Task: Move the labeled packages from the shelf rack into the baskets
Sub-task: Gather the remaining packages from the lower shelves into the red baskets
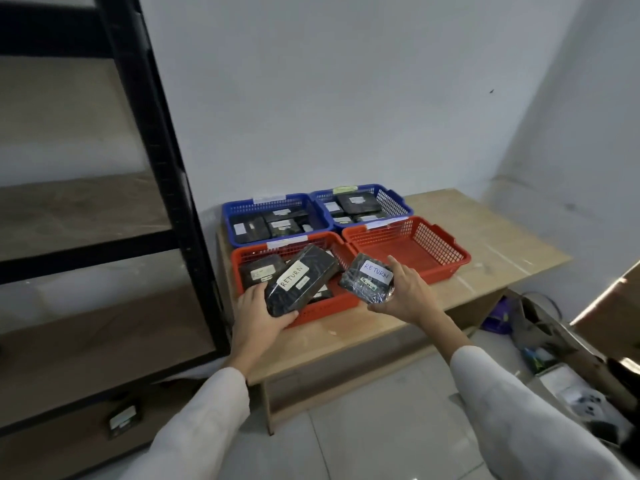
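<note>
My left hand [258, 315] grips a long black package [299, 278] with a white "RETURN" label, held tilted over the near left red basket [323, 308]. My right hand [403, 294] holds a smaller black package [367, 283], also labelled "RETURN", above the gap between the two red baskets. The near left red basket holds several black packages. Beside it, the right red basket [446, 251] has nothing in it. Two blue baskets [230, 216] [398, 199] behind them hold several packages. One package [124, 419] lies on the low board of the black shelf rack [173, 188].
The baskets stand on a low wooden table [491, 237] against a white wall. The shelf rack fills the left side. Clutter and a cardboard box [613, 306] sit on the floor at the right. White tiles lie in front of the table.
</note>
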